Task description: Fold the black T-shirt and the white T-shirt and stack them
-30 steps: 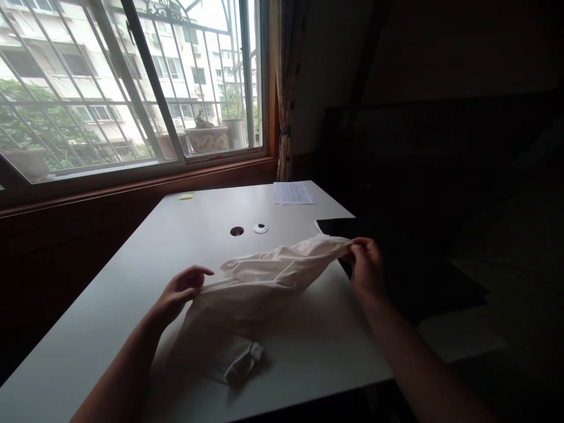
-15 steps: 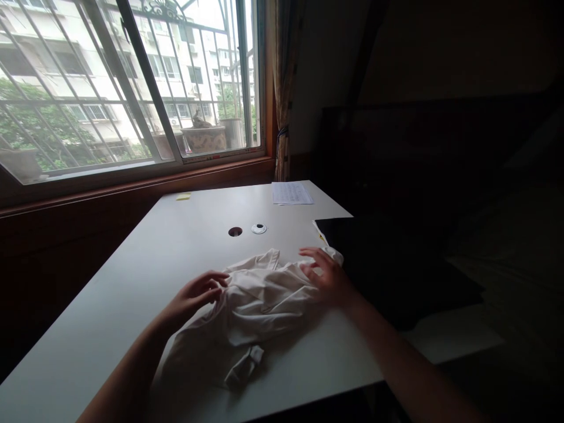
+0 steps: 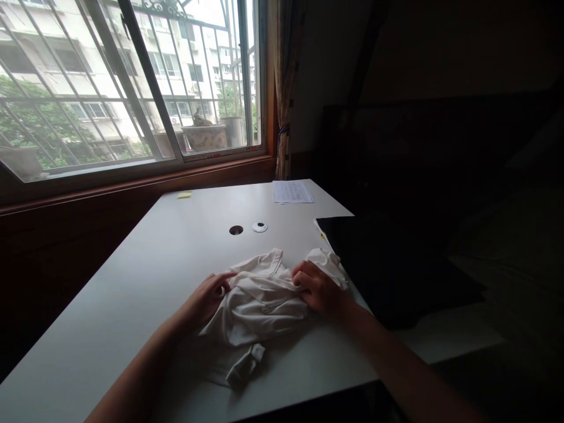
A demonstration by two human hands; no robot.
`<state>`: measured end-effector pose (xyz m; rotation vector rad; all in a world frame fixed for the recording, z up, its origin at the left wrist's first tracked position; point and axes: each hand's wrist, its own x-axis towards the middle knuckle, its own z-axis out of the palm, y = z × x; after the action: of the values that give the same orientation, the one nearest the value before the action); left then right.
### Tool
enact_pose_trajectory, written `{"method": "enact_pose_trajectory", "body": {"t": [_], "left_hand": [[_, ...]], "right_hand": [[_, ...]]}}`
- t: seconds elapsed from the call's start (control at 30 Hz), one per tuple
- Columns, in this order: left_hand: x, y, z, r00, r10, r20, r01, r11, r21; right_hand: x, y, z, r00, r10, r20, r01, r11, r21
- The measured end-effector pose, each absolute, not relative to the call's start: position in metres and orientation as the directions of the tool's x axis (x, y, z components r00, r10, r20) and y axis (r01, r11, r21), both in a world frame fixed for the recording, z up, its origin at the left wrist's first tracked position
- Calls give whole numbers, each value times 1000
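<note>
Your right hand [image 3: 318,288] now has its fingers curled and pinching a fold at the right side of the white garment [image 3: 264,302]; half a second ago those fingers were spread loosely above the same area. Your left hand [image 3: 211,298] is at the garment's left edge, index finger stretched along the cloth and thumb tucked beneath; whether it grips the fabric, you cannot tell from this view. The garment lies crumpled on the near half of the white table [image 3: 132,288], between your hands, whereas a second ago its far edge was lifted and stretched between them. A folded end [image 3: 245,365] of the cloth sits at the near side, about where it was before. To the right, the black sheet [image 3: 405,270] lies over the table's edge, unmoved. At the far side, the papers [image 3: 293,192] and the yellow note [image 3: 184,194] stay put, as does the round cover [image 3: 259,227] beside the hole [image 3: 236,230].
</note>
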<state>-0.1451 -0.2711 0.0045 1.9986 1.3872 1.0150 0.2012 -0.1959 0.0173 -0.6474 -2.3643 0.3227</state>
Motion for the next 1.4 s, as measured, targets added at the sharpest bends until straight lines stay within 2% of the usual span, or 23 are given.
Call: {"method": "enact_pose_trajectory", "body": {"t": [0.17,0.27,0.37,0.47,0.57,0.63,0.73,0.87,0.97,1.07,1.13,1.23,1.4], "left_hand": [[-144,-277,15,366,904,222,553,-403,729],[-144,-283,29,461,872,167,504,-412,759],[-144,-285,37,495,858,135,466,-393,792],[-144,-283,29,394,885,249,493,-432,756],[-141,-279,14,283,891,356,559,-455,693],[-139,-277,7,273,902,336,611,-432,663],[-136,-276,6,320,905,282,652,-426,627],[-139,-275,14,367,867,337,632,-498,593],[-147,-274,20,201,867,456,660,-464,591],[-155,-276,22,-24,818,574,683,-406,607],[-158,-276,22,-145,809,570,616,-376,692],[-157,-277,20,-236,842,486,415,-365,833],[-150,-276,21,-266,849,457,271,-389,881]], "right_hand": [[210,-201,25,-567,408,715,308,911,-275],[218,-205,24,-482,351,803,239,934,-265],[226,-211,17,-477,382,792,216,924,-315],[228,-217,10,-517,439,735,240,898,-368],[226,-221,10,-541,366,757,196,930,-310],[224,-221,10,-559,315,766,159,948,-274],[225,-220,7,-601,342,723,192,939,-285],[232,-218,2,-621,382,684,271,924,-270],[229,-220,5,-650,351,674,275,935,-222],[216,-229,17,-722,274,635,198,962,-190],[203,-240,26,-778,224,587,119,970,-212],[181,-258,39,-854,173,490,1,944,-331],[153,-257,66,-911,164,379,-110,789,-605]]}}
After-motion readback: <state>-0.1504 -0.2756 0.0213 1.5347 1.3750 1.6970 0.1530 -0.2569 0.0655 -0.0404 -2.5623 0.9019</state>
